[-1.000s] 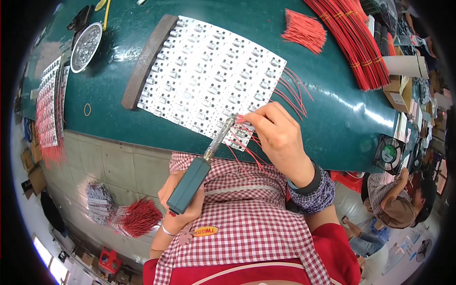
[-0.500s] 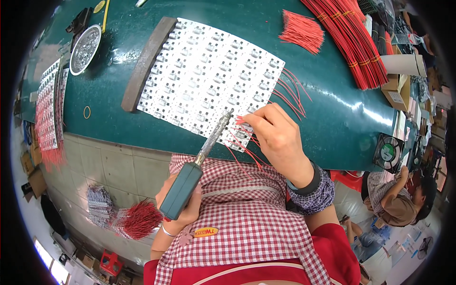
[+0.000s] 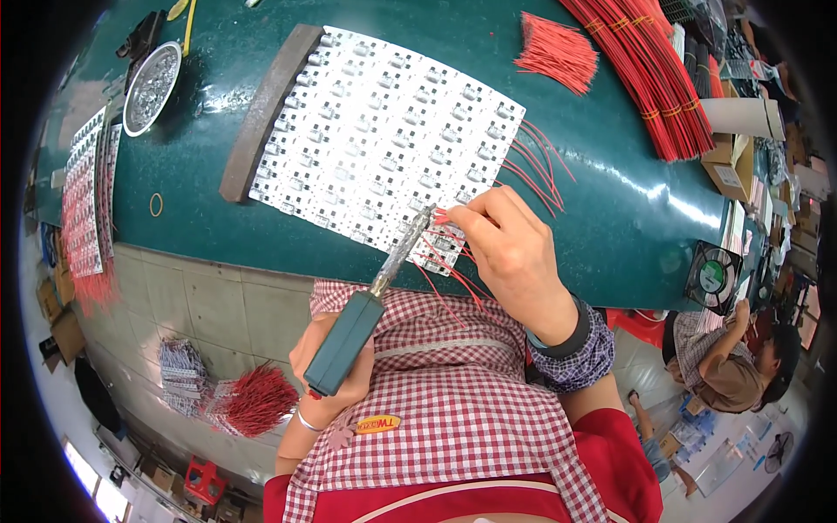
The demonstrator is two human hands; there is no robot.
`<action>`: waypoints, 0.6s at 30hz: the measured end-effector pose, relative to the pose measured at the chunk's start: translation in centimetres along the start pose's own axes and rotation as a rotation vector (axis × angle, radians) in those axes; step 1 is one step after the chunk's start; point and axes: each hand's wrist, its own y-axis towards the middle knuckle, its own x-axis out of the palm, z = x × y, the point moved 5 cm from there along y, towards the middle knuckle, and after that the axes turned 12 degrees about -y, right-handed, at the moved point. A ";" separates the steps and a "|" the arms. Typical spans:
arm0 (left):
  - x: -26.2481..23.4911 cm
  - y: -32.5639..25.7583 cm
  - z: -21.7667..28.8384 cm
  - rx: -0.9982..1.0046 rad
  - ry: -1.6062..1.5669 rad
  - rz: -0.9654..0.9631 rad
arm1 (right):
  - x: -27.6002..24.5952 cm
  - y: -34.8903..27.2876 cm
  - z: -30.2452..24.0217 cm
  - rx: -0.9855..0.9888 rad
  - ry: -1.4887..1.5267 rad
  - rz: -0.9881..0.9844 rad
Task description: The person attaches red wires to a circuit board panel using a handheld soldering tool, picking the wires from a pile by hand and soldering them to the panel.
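Note:
My left hand [image 3: 336, 366] is closed around the green handle of a soldering iron [image 3: 344, 336]. Its metal tip reaches up to the lower right part of a white circuit board panel [image 3: 349, 131] covered with rows of small parts. My right hand [image 3: 514, 253] pinches red wires [image 3: 442, 217] between thumb and fingertips, right beside the iron's tip. More red wires [image 3: 536, 166] stick out from the panel's right edge and trail over its near edge. A dark bar [image 3: 270, 113] lies along the panel's left edge.
A metal bowl [image 3: 153, 87] stands at the left. Wired panels [image 3: 87, 192] hang over the table's left edge. Cut red wires [image 3: 556, 52] and a long wire bundle [image 3: 649, 78] lie at the far right. A small fan [image 3: 713, 275] stands at right, near another person [image 3: 737, 366].
The soldering iron and my left hand have shifted slightly right, bringing the tip closer to the wires in my right hand. My right hand has barely moved.

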 end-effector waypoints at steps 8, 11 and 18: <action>-0.4 -0.8 -0.4 0.029 0.060 0.033 | 0.0 0.0 0.0 -0.005 -0.011 -0.005; -0.2 -1.0 -0.8 0.030 0.024 0.056 | 0.0 -0.1 0.0 0.007 -0.021 -0.004; -0.3 -1.1 -1.1 0.007 0.008 0.076 | -0.2 -0.1 -0.1 0.004 -0.033 0.141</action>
